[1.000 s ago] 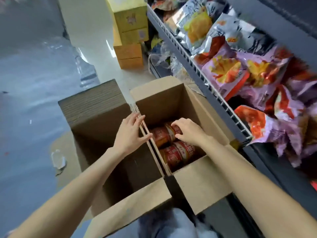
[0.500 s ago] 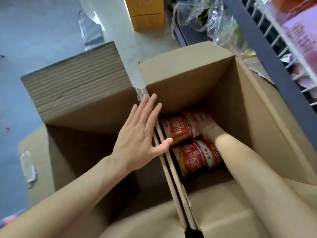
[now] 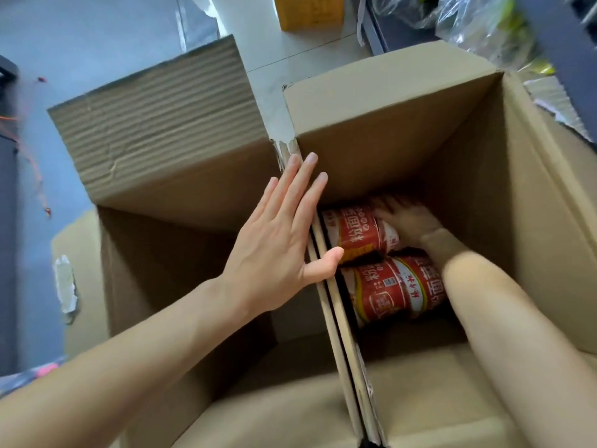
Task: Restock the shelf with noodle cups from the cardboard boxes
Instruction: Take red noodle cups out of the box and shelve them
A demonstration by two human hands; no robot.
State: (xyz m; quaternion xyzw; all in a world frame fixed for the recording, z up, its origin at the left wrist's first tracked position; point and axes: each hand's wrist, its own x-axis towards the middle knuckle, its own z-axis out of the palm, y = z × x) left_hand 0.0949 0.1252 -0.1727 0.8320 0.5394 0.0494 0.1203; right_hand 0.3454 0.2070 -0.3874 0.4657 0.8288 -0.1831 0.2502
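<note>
Boxes (image 3: 403,130) matt brown corrugated cardboard; noodle cups (image 3: 392,292) glossy red printed wrap; clear crinkly plastic bags (image 3: 478,24).

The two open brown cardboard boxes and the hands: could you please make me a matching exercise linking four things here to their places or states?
Things:
1. left hand
2. right hand
3. left brown cardboard box
4. nearer red noodle cup

States:
A. deep inside the right brown cardboard box, on the farther red noodle cup
B. lying on its side
C. flat and open on the touching box walls
D. no cups visible inside

Pairs: 1-C, 2-A, 3-D, 4-B
</note>
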